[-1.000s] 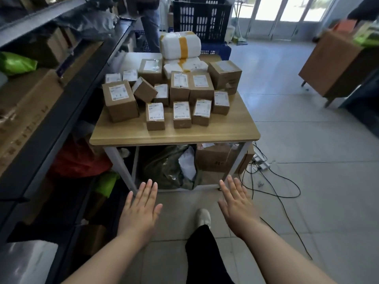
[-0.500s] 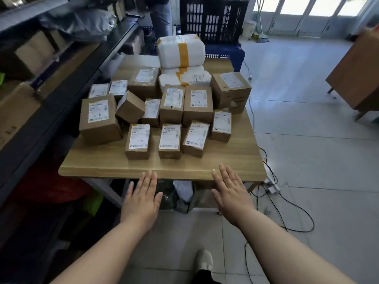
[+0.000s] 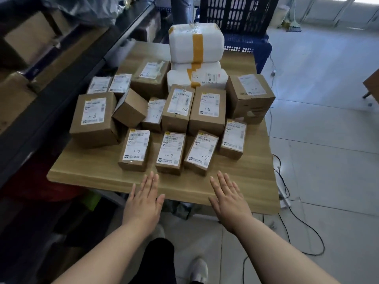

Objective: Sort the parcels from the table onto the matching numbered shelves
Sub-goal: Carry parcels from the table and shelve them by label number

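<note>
Both hands have come forward since the earlier frame and now reach over the near edge of the table [image 3: 86, 171], which fills more of the view. Left hand [image 3: 143, 201] and right hand [image 3: 229, 199] are palm-down and well apart, fingers straight and close together, holding nothing. Whether they touch the tabletop cannot be told.

All the parcels lie on the table. Just beyond the fingertips stand three 1-7 boxes [image 3: 171, 152] side by side, labels up, and a fourth small box [image 3: 233, 139] sits just right of them, a little farther off. This near row stands between the hands and two taller 1-6 boxes [image 3: 208, 111], which touch each other. At the near left is a big box [image 3: 93, 117], with a tilted box [image 3: 130, 107] propped against its right side. A large box [image 3: 251, 97] sits at the right edge. At the far end two white bundles [image 3: 195, 44] with yellow tape are stacked one on the other, and more small labelled boxes crowd the far left.

Dark shelves [image 3: 51, 78] holding cartons and bags run along the left, just beside the table. A black crate [image 3: 235, 15] rests on a blue crate [image 3: 246, 46] beyond the far edge. Cables [image 3: 297, 222] trail over the tiled floor at the right. A shoe [image 3: 198, 271] shows between the forearms.
</note>
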`<move>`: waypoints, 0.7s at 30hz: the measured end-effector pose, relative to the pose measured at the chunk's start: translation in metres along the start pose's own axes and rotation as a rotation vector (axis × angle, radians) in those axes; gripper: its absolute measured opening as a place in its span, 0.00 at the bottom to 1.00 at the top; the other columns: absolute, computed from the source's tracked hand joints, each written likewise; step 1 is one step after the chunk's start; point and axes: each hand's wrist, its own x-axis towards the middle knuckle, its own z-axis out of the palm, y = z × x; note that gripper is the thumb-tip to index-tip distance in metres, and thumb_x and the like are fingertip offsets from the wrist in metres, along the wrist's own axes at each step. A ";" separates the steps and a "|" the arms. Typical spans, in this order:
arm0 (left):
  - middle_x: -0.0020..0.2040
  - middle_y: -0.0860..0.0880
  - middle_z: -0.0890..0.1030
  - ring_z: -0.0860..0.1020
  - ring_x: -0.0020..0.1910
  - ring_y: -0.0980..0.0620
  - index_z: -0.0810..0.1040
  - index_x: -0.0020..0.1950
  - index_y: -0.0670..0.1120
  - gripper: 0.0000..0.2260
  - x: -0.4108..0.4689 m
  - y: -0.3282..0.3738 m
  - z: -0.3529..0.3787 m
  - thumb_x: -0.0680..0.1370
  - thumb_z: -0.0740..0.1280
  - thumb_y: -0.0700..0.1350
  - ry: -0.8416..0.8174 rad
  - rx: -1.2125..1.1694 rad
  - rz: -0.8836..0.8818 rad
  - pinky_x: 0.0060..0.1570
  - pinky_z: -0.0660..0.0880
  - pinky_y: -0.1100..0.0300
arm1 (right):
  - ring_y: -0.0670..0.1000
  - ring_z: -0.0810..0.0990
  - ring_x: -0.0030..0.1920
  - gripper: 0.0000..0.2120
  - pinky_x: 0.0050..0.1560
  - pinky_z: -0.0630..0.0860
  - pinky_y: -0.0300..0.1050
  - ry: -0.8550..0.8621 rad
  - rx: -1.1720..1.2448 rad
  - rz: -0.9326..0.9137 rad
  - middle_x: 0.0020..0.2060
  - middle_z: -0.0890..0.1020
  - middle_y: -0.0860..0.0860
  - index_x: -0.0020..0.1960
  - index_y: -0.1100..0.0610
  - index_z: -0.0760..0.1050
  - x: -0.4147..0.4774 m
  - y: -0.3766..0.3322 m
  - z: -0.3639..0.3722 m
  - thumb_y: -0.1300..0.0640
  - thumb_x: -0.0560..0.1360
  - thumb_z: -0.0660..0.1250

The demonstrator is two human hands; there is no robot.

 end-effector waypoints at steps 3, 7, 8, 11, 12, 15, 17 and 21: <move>0.76 0.54 0.35 0.33 0.72 0.59 0.35 0.76 0.49 0.26 0.028 -0.001 -0.006 0.82 0.42 0.56 -0.035 -0.084 -0.024 0.73 0.36 0.57 | 0.48 0.28 0.71 0.41 0.72 0.33 0.44 0.020 0.009 0.000 0.72 0.31 0.47 0.77 0.50 0.37 0.020 -0.008 -0.009 0.37 0.66 0.25; 0.78 0.53 0.38 0.37 0.75 0.58 0.40 0.78 0.49 0.26 0.072 0.001 -0.016 0.83 0.44 0.55 -0.109 -0.176 -0.003 0.74 0.40 0.57 | 0.46 0.29 0.71 0.41 0.73 0.34 0.43 0.030 0.069 0.020 0.71 0.32 0.47 0.77 0.50 0.38 0.050 -0.024 -0.023 0.37 0.66 0.27; 0.78 0.53 0.39 0.38 0.76 0.57 0.40 0.78 0.49 0.27 0.084 0.002 -0.019 0.83 0.44 0.55 -0.122 -0.178 0.004 0.74 0.41 0.57 | 0.46 0.29 0.72 0.40 0.73 0.34 0.44 0.032 0.088 0.033 0.73 0.33 0.47 0.77 0.49 0.39 0.059 -0.029 -0.026 0.36 0.67 0.28; 0.78 0.52 0.41 0.41 0.77 0.54 0.40 0.78 0.49 0.28 0.117 0.001 -0.025 0.82 0.48 0.56 -0.163 -0.214 -0.017 0.74 0.45 0.56 | 0.47 0.32 0.74 0.31 0.74 0.37 0.45 0.013 0.108 0.084 0.76 0.36 0.48 0.77 0.49 0.40 0.084 -0.042 -0.034 0.39 0.78 0.40; 0.79 0.52 0.42 0.44 0.77 0.53 0.40 0.78 0.49 0.29 0.127 0.001 -0.025 0.82 0.50 0.57 -0.184 -0.252 -0.044 0.73 0.48 0.55 | 0.48 0.33 0.75 0.29 0.75 0.37 0.45 -0.003 0.115 0.109 0.76 0.36 0.49 0.77 0.49 0.41 0.091 -0.044 -0.034 0.42 0.81 0.44; 0.79 0.51 0.51 0.55 0.76 0.48 0.42 0.78 0.50 0.35 0.152 -0.004 -0.017 0.79 0.59 0.58 -0.252 -0.428 -0.160 0.72 0.59 0.48 | 0.51 0.35 0.76 0.29 0.72 0.36 0.44 -0.051 0.186 0.228 0.76 0.37 0.53 0.78 0.52 0.45 0.110 -0.051 -0.032 0.46 0.81 0.51; 0.77 0.49 0.58 0.61 0.74 0.46 0.44 0.78 0.50 0.39 0.165 -0.009 -0.009 0.76 0.64 0.59 -0.320 -0.506 -0.219 0.70 0.63 0.45 | 0.52 0.36 0.76 0.28 0.72 0.37 0.43 -0.048 0.283 0.310 0.77 0.40 0.55 0.77 0.54 0.49 0.118 -0.056 -0.028 0.48 0.81 0.54; 0.70 0.49 0.69 0.68 0.69 0.47 0.58 0.74 0.49 0.38 0.180 -0.016 -0.001 0.71 0.68 0.63 -0.365 -0.527 -0.189 0.66 0.68 0.44 | 0.52 0.41 0.77 0.24 0.73 0.43 0.42 0.007 0.398 0.364 0.77 0.47 0.56 0.74 0.57 0.58 0.118 -0.059 -0.024 0.53 0.81 0.57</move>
